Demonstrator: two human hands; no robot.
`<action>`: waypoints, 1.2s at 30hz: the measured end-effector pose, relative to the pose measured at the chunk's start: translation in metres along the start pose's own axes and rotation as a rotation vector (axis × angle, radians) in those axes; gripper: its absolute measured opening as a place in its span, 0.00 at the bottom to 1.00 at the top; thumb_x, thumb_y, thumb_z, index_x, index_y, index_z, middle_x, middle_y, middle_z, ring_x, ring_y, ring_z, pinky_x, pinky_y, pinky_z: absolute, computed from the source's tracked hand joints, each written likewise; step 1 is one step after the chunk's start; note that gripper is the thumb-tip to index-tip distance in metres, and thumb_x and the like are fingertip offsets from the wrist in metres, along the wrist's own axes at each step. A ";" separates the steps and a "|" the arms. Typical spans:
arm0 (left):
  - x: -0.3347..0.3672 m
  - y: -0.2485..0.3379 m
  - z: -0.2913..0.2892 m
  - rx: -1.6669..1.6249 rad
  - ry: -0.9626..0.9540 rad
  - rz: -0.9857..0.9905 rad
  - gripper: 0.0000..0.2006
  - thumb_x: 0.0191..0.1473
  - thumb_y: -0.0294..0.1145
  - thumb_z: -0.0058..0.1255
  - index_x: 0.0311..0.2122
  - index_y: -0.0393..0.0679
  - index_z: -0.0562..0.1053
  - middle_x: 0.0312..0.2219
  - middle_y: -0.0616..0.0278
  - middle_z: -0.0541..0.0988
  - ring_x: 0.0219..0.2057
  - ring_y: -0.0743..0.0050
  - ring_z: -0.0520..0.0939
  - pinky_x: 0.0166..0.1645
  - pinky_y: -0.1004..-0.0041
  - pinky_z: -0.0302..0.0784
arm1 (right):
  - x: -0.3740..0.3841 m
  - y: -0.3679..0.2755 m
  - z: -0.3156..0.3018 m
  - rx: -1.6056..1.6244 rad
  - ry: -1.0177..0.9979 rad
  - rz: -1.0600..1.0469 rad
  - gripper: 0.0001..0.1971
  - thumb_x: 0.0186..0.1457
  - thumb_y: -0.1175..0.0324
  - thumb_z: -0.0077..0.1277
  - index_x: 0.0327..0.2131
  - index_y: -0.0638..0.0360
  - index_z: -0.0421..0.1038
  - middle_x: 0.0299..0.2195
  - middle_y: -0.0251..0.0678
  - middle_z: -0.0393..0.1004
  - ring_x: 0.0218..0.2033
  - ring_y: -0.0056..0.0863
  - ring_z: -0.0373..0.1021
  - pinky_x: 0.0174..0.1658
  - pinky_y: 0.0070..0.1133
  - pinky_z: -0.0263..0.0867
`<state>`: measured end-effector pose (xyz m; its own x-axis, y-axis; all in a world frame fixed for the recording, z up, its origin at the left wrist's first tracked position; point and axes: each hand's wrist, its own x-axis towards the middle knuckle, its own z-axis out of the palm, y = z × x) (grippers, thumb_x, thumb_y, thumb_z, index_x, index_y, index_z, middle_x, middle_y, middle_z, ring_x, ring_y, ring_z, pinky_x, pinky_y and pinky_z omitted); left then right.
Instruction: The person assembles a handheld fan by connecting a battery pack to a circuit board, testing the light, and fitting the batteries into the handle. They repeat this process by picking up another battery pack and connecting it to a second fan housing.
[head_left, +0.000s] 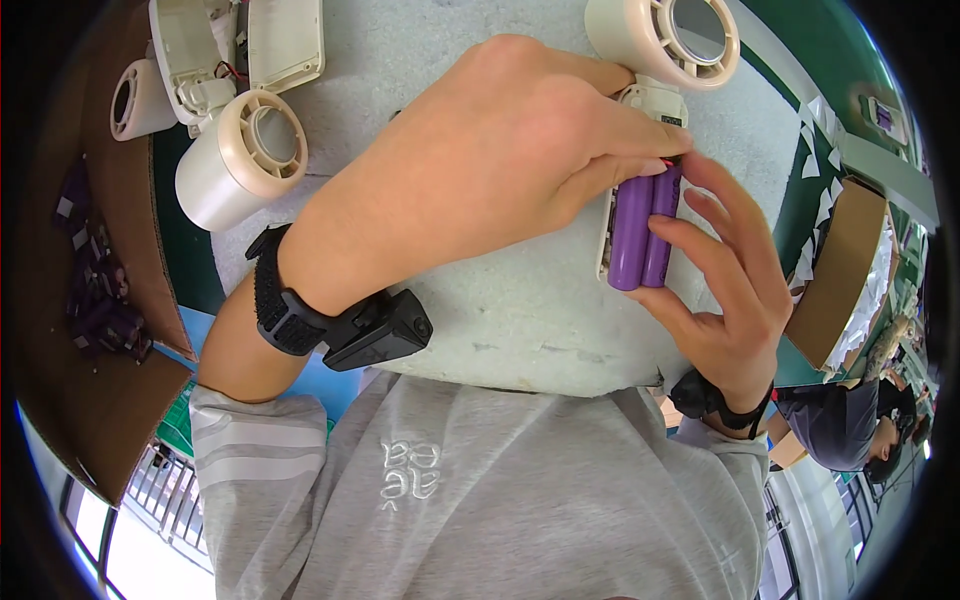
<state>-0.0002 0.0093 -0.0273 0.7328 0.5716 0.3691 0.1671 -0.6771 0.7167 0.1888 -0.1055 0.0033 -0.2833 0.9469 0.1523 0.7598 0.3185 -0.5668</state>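
Observation:
A cream handheld device (665, 38) lies at the upper right of the mat, its round ringed head pointing away and its handle housing (603, 248) open. Two purple cylindrical battery cells (629, 230) lie side by side at that housing. My right hand (738, 265) grips them, thumb at the near end and a fingertip on the right cell. My left hand (530, 130) reaches across from the left, thumb and forefinger closed at the cells' far end, by a bit of red wire. What lies between those left fingertips is hidden.
Another cream device (235, 165) and an opened one (195, 60) with a raised cover rest at the upper left. A cardboard box (130, 400) at the left holds several purple battery packs (100, 285). To the right stand a carton (840, 275) and a co-worker (835, 425).

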 end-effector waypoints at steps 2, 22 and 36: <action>0.000 0.000 0.000 -0.001 -0.001 -0.008 0.12 0.46 0.28 0.59 0.39 0.47 0.80 0.29 0.54 0.80 0.23 0.61 0.79 0.26 0.72 0.71 | 0.000 0.001 0.003 0.007 0.041 -0.014 0.23 0.28 0.74 0.68 0.35 0.66 0.76 0.47 0.53 0.72 0.48 0.47 0.69 0.44 0.31 0.73; 0.012 0.002 -0.019 -0.252 -0.039 0.214 0.14 0.46 0.22 0.53 0.42 0.38 0.76 0.28 0.54 0.76 0.26 0.60 0.78 0.30 0.68 0.73 | 0.003 0.028 0.012 0.451 0.064 -0.058 0.22 0.28 0.78 0.68 0.30 0.59 0.67 0.46 0.53 0.63 0.41 0.37 0.69 0.42 0.31 0.71; 0.008 0.010 -0.021 -0.485 -0.144 -0.313 0.13 0.47 0.25 0.55 0.41 0.37 0.77 0.30 0.52 0.78 0.28 0.59 0.80 0.32 0.70 0.75 | 0.002 0.031 0.010 0.449 0.065 -0.089 0.21 0.31 0.80 0.67 0.29 0.60 0.65 0.47 0.55 0.62 0.42 0.37 0.68 0.43 0.32 0.70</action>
<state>-0.0063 0.0172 -0.0046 0.7853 0.6180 0.0373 0.0936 -0.1779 0.9796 0.2060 -0.0945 -0.0219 -0.2877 0.9220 0.2592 0.4011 0.3617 -0.8416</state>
